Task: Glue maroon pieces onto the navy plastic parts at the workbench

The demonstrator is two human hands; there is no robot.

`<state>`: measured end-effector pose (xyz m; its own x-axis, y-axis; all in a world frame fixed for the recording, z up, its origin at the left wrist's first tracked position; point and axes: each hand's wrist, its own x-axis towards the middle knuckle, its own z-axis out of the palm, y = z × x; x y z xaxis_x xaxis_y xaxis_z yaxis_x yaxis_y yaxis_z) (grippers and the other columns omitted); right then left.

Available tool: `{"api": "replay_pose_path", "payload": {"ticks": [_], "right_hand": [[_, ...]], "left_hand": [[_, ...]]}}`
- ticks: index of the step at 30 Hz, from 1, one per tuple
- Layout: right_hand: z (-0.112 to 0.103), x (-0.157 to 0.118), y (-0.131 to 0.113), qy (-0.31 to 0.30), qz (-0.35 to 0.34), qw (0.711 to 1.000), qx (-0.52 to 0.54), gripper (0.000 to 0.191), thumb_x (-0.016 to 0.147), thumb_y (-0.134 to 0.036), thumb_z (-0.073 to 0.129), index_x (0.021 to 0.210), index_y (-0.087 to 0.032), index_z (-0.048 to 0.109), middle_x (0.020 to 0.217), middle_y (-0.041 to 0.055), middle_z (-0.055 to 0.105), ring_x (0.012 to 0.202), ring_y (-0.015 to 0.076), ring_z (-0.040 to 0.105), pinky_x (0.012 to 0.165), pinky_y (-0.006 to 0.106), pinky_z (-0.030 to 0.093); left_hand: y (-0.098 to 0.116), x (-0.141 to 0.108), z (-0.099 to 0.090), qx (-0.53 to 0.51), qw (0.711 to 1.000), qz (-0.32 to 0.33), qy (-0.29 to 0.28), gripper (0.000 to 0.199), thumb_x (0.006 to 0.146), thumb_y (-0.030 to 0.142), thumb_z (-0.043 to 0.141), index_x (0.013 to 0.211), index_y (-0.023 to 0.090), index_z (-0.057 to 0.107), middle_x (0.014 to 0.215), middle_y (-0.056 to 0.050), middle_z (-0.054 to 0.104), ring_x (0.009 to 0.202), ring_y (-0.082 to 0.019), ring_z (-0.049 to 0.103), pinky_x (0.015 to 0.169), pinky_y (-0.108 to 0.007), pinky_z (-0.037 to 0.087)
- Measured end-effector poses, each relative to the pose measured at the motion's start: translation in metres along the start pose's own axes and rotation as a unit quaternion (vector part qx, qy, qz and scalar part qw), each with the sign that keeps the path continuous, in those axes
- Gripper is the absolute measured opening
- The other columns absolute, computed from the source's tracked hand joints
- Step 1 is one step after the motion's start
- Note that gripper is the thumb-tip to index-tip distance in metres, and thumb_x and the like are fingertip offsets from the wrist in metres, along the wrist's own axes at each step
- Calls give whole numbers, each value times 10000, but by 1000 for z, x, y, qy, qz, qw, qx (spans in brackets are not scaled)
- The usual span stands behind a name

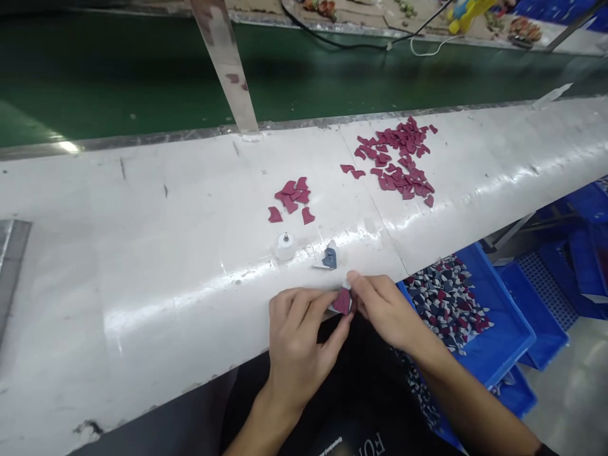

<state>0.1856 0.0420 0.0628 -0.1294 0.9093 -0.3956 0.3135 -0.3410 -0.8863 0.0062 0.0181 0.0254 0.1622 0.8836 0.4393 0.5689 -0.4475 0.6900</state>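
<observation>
My left hand [299,335] pinches a small maroon and white piece [342,301] at the near edge of the white table. My right hand [387,310] grips the same piece from its right side, its thumb and index finger on the white part. Just beyond the hands lies a blue-grey and white piece [329,258]. To the left of that stands a small white round container [285,246] with a metal tip on top. A small group of maroon pieces [291,195] lies farther back, and a larger maroon pile [403,155] spreads out to the right.
The white table [166,266] slopes across the view, with a metal post [228,69] at its back edge. A blue bin [510,329] of mixed small pieces sits below on the right, beside other blue bins. A metal frame [12,259] lies at far left.
</observation>
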Motion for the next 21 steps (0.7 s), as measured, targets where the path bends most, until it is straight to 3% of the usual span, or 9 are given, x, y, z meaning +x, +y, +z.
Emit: {"api": "replay_pose_path", "payload": {"ticks": [1, 3, 4, 6, 8, 11, 14, 18, 21], "right_hand": [[-10, 6, 0, 25, -5, 1000, -18, 591, 1131, -589, 533, 689, -207, 621, 601, -31, 487, 581, 138, 449, 559, 287, 354], [-34, 22, 3, 136, -49, 986, -79, 507, 1123, -566, 551, 775, -215, 666, 656, -18, 538, 622, 157, 500, 578, 289, 393], [-48, 32, 7, 215, -87, 965, -125, 423, 1111, -519, 576, 832, -220, 686, 729, 3, 593, 679, 174, 543, 613, 297, 432], [-76, 54, 18, 358, -159, 893, -220, 249, 1075, -385, 571, 1044, -225, 758, 1010, 91, 719, 890, 240, 648, 762, 366, 536], [-100, 75, 31, 412, -180, 836, -316, 353, 1058, -322, 532, 1301, -220, 767, 1321, 182, 708, 1178, 331, 648, 982, 504, 557], [-118, 93, 47, 405, -170, 804, -400, 478, 1075, -249, 442, 1457, -197, 725, 1495, 209, 684, 1298, 399, 595, 1097, 638, 487], [-119, 92, 52, 386, -170, 802, -423, 455, 1077, -228, 432, 1392, -213, 761, 1457, 177, 735, 1226, 408, 615, 1052, 651, 497], [-106, 72, 48, 330, -237, 823, -398, 299, 1068, -241, 530, 1225, -200, 781, 1289, 168, 789, 1187, 375, 678, 1058, 597, 541], [-87, 51, 44, 270, -293, 845, -357, 209, 1087, -213, 575, 1132, -216, 779, 1186, 141, 799, 1162, 327, 725, 1049, 541, 588]], "left_hand": [[0, 1, 3, 18, 1000, 6, -5, 203, 1001, 175, 794, 1194, 202, 737, 1020, -25, 759, 1001, -211, 600, 889, -376, 489], [0, 4, 9, 52, 998, 23, -10, 217, 991, 160, 802, 1199, 185, 745, 1037, -48, 751, 1022, -230, 590, 902, -385, 476], [0, 5, 13, 70, 997, 31, -10, 217, 988, 156, 800, 1198, 175, 749, 1050, -64, 743, 1038, -244, 586, 905, -393, 469], [0, 7, 20, 108, 993, 36, -7, 199, 992, 167, 789, 1188, 159, 755, 1083, -101, 721, 1075, -279, 577, 908, -415, 458], [1, 9, 26, 144, 989, 29, 0, 192, 994, 190, 782, 1181, 151, 757, 1111, -132, 696, 1095, -310, 562, 907, -437, 450], [2, 9, 29, 166, 986, 12, 13, 219, 978, 189, 779, 1191, 148, 752, 1129, -149, 668, 1085, -319, 542, 915, -455, 449], [3, 8, 27, 174, 984, -15, 28, 233, 941, 136, 749, 1173, 164, 735, 1155, -147, 648, 1097, -325, 539, 932, -470, 450], [2, 7, 22, 220, 971, -80, 46, 335, 891, 133, 704, 1223, 170, 680, 1254, -176, 601, 1163, -376, 543, 952, -521, 454], [1, 10, 24, 215, 972, -77, 49, 439, 892, 199, 709, 1321, 148, 631, 1284, -197, 580, 1186, -391, 542, 978, -552, 462]]}}
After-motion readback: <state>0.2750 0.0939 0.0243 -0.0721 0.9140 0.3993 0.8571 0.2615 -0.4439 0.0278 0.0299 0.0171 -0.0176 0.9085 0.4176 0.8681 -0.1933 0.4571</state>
